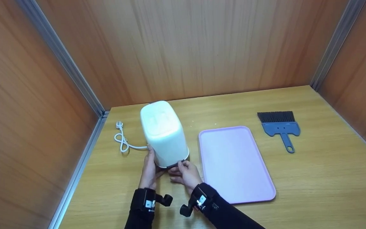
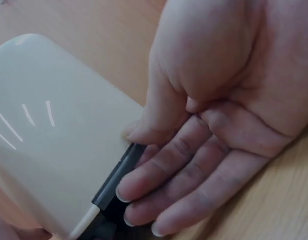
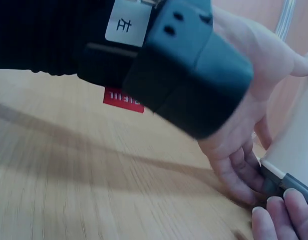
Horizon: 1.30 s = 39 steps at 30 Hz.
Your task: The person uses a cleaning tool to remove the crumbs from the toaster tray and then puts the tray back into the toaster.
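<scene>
A white box-shaped appliance (image 1: 167,140) with rounded corners stands with its closed end up and its dark-edged rim down, close over the table. My left hand (image 1: 148,173) grips its left side, the thumb on the white wall and the fingers curled under the rim, as the right wrist view also shows. At the near edge my right hand (image 1: 187,175) holds the dark strip (image 2: 118,175); its thumb presses the white wall and its fingers lie under the strip. Several marks are printed on that wall. What lies inside the rim is hidden.
A looped white cord with a plug (image 1: 119,125) runs from the appliance's left side. Right of the hands lies a pink tray (image 1: 237,165), and farther right a blue brush (image 1: 280,127) with black bristles. Wooden panels (image 1: 202,47) stand behind and on both sides.
</scene>
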{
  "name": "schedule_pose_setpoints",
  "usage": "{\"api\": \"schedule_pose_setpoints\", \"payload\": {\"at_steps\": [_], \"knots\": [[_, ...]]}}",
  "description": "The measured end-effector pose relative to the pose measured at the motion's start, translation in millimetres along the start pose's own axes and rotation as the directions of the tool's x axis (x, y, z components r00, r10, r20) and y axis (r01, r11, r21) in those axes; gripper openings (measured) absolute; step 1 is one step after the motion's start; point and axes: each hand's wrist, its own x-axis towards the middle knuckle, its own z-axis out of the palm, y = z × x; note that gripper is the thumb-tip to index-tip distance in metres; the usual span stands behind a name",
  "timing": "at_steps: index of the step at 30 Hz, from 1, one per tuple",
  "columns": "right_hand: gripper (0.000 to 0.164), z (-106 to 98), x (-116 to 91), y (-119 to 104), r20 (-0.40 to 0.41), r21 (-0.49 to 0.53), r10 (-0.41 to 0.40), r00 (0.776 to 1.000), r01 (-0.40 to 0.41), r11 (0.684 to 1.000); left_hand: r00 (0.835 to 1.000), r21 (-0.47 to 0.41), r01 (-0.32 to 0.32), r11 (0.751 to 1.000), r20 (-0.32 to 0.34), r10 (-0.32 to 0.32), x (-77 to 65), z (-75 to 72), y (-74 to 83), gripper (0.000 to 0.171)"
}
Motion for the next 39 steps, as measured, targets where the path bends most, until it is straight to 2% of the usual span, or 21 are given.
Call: {"api": "schedule_pose_setpoints", "payload": {"at_steps": [9,13,21,30,35,39], "knots": [[0.019,0.3,-0.1,-1.3,-0.012,0.005,0.000,1.000,0.000,1.000,0.999,-0.027,-0.007,1.000,-0.036,0.006,1.7,-3.4,-11.8,0.076],[0.019,-1.8,0.0,-2.6,-0.020,0.010,-0.002,1.000,0.002,1.000,0.998,-0.035,-0.014,0.999,-0.064,0.012,2.7,-1.3,-19.6,0.083],[0.020,-0.7,1.8,-1.8,-0.015,0.011,-0.005,1.000,0.005,1.000,0.989,-0.053,-0.076,0.996,-0.129,0.069,4.3,3.8,-28.5,0.085],[0.019,0.4,3.8,-2.9,-0.005,0.027,-0.007,1.000,0.007,1.000,0.976,0.051,-0.046,0.998,-0.212,0.056,5.2,4.6,-25.2,0.091],[0.019,-0.7,3.9,-4.1,0.002,0.040,-0.001,1.000,0.001,0.999,0.973,0.097,-0.044,0.994,-0.223,0.065,5.9,4.1,-24.3,0.089],[0.019,-0.9,1.8,-4.0,-0.003,0.037,0.012,1.000,-0.012,0.999,0.973,0.090,-0.031,0.995,-0.225,0.051,3.6,4.7,-24.6,0.088]]}}
